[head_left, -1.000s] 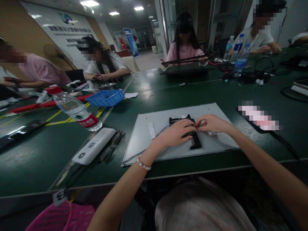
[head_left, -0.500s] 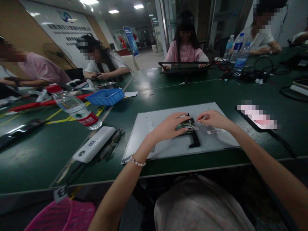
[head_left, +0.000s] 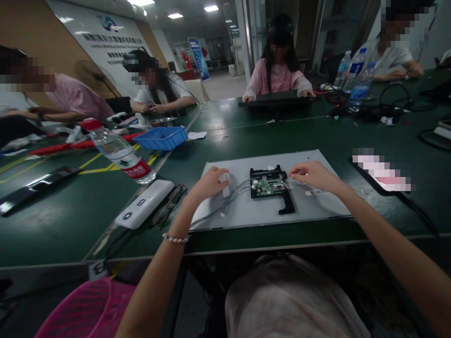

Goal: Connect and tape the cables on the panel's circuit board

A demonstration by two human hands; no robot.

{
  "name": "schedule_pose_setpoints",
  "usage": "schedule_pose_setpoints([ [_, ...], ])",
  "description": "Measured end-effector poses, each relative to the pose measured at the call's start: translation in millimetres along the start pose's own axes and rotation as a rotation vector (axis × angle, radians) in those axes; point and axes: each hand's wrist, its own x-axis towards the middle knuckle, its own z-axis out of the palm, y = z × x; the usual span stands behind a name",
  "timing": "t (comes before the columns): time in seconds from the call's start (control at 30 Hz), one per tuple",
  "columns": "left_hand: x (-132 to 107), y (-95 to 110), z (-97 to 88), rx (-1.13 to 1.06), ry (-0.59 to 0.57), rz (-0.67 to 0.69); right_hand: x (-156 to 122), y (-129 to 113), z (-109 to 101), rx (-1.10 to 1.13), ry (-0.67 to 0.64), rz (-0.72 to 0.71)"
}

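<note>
A grey metal panel (head_left: 310,209) lies flat on the green table in front of me. A black bracket (head_left: 286,204) on it carries a small green circuit board (head_left: 269,184). Thin wires (head_left: 225,203) run from the board to the left across the panel. My left hand (head_left: 210,183) rests on the panel's left part, its fingers pinching a strip of white tape (head_left: 224,180) over the wires. My right hand (head_left: 314,174) sits just right of the board, fingertips pinched together at its edge; what they hold is too small to name.
A white power bank (head_left: 145,203) and glasses (head_left: 170,203) lie left of the panel, with a water bottle (head_left: 121,154) and a blue tray (head_left: 162,138) beyond. A pink basket (head_left: 88,312) stands below the table edge. A dark device (head_left: 382,174) lies right. Several people work around the table.
My left hand has left the circuit board and moved left to the white tape over the wires, uncovering the board. My right hand has stayed beside the board.
</note>
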Motion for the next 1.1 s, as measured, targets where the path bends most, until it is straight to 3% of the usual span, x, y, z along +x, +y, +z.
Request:
schedule_pose_setpoints([
  [0.23, 0.9, -2.5, -8.9, -0.062, -0.009, -0.053, -1.1, 2.7, 3.2, -0.01, 0.002, -0.016],
  [0.43, -12.4, 0.7, -38.4, -0.423, 0.103, -0.107, -1.5, -1.2, -2.7, -0.004, 0.037, -0.025],
  [0.53, -22.6, 10.8, -52.4, -0.541, 0.135, -0.142, -1.5, -9.8, -6.2, 0.006, 0.09, -0.039],
  [0.63, -28.2, 23.0, -50.1, -0.556, 0.108, -0.11, -5.7, -29.9, -2.4, 0.017, 0.148, -0.081],
  [0.77, -27.2, 31.2, -26.7, -0.449, 0.012, -0.056, -17.4, -69.2, 18.5, 0.006, 0.131, -0.204],
  [0.9, -29.3, 34.4, -11.1, -0.198, 0.007, -0.061, -25.8, -102.6, 50.7, -0.078, 0.069, -0.382],
  [1.0, -40.1, 42.5, -11.9, -0.081, 0.074, -0.092, -25.8, -117.3, 73.9, -0.157, 0.021, -0.447],
  [1.1, -57.1, 57.7, -14.4, 0.001, 0.222, -0.097, -22.4, -124.3, 92.4, -0.2, 0.014, -0.496],
])
